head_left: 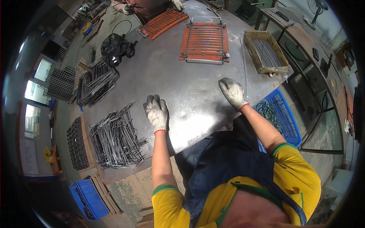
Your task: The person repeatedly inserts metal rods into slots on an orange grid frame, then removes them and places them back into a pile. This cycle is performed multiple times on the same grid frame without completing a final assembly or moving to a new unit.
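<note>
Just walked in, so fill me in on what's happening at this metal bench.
A person in white knit gloves rests both hands flat on the grey sheet-metal tabletop, holding nothing. The left hand lies beside a loose pile of bent steel wire pieces; the right hand lies near a thin straight rod. Ahead sits an orange wire-grid jig, with a worn tray of straight rods to its right.

packages: none | labels: none | signs: none | screens: none
</note>
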Action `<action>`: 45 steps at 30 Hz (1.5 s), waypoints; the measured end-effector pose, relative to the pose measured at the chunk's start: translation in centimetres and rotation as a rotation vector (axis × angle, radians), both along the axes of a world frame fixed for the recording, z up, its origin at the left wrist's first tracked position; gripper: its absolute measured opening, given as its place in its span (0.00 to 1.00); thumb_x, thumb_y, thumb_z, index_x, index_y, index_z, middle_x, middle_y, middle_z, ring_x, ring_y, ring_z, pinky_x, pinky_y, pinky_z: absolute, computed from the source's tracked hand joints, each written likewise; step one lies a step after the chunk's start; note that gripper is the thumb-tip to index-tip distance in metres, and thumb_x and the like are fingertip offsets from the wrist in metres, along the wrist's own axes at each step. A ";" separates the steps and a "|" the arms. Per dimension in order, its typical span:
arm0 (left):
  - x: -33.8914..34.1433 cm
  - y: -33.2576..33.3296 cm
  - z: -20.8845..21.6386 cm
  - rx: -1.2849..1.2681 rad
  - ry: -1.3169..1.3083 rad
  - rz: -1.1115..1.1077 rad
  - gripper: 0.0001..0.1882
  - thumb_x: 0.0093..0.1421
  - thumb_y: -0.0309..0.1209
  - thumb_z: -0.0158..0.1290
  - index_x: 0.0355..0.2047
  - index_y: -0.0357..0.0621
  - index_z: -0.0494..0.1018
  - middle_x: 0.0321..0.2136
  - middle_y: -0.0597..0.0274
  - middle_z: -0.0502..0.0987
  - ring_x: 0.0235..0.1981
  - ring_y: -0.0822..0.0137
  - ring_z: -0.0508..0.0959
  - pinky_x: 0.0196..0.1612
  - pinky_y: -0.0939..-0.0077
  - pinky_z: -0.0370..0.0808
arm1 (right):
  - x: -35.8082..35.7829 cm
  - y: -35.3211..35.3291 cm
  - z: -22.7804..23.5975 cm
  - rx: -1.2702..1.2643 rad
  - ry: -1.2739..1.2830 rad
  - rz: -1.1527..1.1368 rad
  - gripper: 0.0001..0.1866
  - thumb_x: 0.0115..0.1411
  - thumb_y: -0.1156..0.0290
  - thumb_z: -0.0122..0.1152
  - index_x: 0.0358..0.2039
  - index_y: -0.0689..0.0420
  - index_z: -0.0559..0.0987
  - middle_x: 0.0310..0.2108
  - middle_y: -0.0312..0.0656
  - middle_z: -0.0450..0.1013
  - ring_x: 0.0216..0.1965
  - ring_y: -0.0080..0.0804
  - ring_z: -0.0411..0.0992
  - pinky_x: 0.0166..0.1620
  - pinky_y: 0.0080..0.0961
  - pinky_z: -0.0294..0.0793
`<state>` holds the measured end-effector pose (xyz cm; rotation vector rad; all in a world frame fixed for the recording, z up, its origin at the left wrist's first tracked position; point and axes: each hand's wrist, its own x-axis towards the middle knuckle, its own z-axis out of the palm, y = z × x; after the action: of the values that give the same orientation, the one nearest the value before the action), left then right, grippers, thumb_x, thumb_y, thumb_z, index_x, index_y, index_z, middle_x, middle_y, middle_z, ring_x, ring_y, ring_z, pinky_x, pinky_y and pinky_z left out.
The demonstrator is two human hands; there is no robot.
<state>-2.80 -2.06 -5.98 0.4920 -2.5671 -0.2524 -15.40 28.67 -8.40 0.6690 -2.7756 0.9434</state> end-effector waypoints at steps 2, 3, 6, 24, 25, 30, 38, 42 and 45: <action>-0.1 -0.2 -0.2 -0.005 0.021 -0.009 0.10 0.57 0.33 0.49 0.38 0.44 0.71 0.40 0.55 0.70 0.42 0.50 0.68 0.47 0.56 0.66 | 0.1 0.0 0.3 -0.003 -0.012 -0.016 0.19 0.65 0.56 0.45 0.42 0.57 0.78 0.42 0.48 0.76 0.45 0.49 0.72 0.48 0.41 0.70; 0.0 -0.2 -0.3 -0.009 0.030 -0.014 0.10 0.57 0.33 0.49 0.38 0.44 0.71 0.40 0.55 0.70 0.42 0.50 0.68 0.47 0.56 0.66 | 0.2 0.0 0.3 -0.004 -0.018 -0.024 0.19 0.65 0.56 0.45 0.42 0.57 0.78 0.42 0.48 0.76 0.45 0.49 0.72 0.48 0.41 0.70; 0.0 -0.3 -0.4 -0.016 0.045 -0.021 0.10 0.56 0.33 0.49 0.37 0.44 0.71 0.40 0.55 0.70 0.41 0.50 0.68 0.47 0.57 0.66 | 0.0 0.0 0.2 0.007 -0.033 -0.009 0.20 0.65 0.55 0.45 0.43 0.57 0.78 0.43 0.49 0.75 0.46 0.49 0.72 0.49 0.42 0.70; -0.1 0.4 0.4 0.003 0.010 -0.013 0.10 0.57 0.32 0.48 0.37 0.45 0.71 0.40 0.55 0.70 0.40 0.49 0.68 0.45 0.56 0.67 | -0.3 0.5 -1.2 0.041 0.059 0.000 0.20 0.65 0.56 0.43 0.44 0.56 0.77 0.45 0.49 0.75 0.48 0.48 0.71 0.50 0.41 0.69; -0.1 0.3 0.2 -0.001 0.013 -0.012 0.09 0.57 0.33 0.48 0.37 0.45 0.71 0.40 0.55 0.70 0.40 0.50 0.68 0.45 0.56 0.67 | -0.2 0.3 -0.8 0.037 0.031 0.002 0.20 0.65 0.56 0.43 0.44 0.56 0.77 0.45 0.49 0.75 0.48 0.47 0.71 0.50 0.41 0.69; -0.2 0.0 0.1 0.003 -0.004 -0.013 0.10 0.57 0.34 0.48 0.37 0.45 0.71 0.40 0.55 0.70 0.40 0.49 0.68 0.46 0.56 0.67 | -0.1 0.1 0.2 0.032 -0.045 0.003 0.20 0.65 0.56 0.44 0.43 0.57 0.78 0.45 0.48 0.75 0.47 0.47 0.72 0.50 0.40 0.70; -2.3 0.2 0.4 0.066 -0.023 0.100 0.18 0.61 0.43 0.46 0.41 0.40 0.70 0.42 0.48 0.69 0.48 0.49 0.67 0.57 0.51 0.57 | -0.2 -0.1 -0.4 0.025 0.038 -0.003 0.18 0.65 0.58 0.45 0.43 0.56 0.78 0.42 0.46 0.76 0.45 0.47 0.73 0.48 0.40 0.72; -7.7 1.4 -1.0 0.188 0.047 0.408 0.29 0.63 0.53 0.42 0.44 0.35 0.68 0.43 0.45 0.69 0.55 0.52 0.63 0.63 0.43 0.45 | -0.4 0.0 -0.4 0.024 0.066 0.016 0.17 0.65 0.59 0.46 0.42 0.56 0.78 0.43 0.46 0.76 0.44 0.46 0.74 0.47 0.39 0.72; -11.2 0.3 -2.3 0.204 -0.021 0.549 0.35 0.63 0.58 0.40 0.47 0.31 0.67 0.46 0.45 0.68 0.57 0.53 0.61 0.62 0.41 0.44 | -0.4 -0.2 -1.0 0.063 0.134 0.049 0.16 0.64 0.60 0.47 0.42 0.55 0.78 0.43 0.46 0.76 0.44 0.45 0.74 0.46 0.38 0.73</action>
<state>-13.97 -1.80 -8.32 1.2473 -2.3226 -0.3092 -15.81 28.42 -9.36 0.7834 -2.6916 0.7911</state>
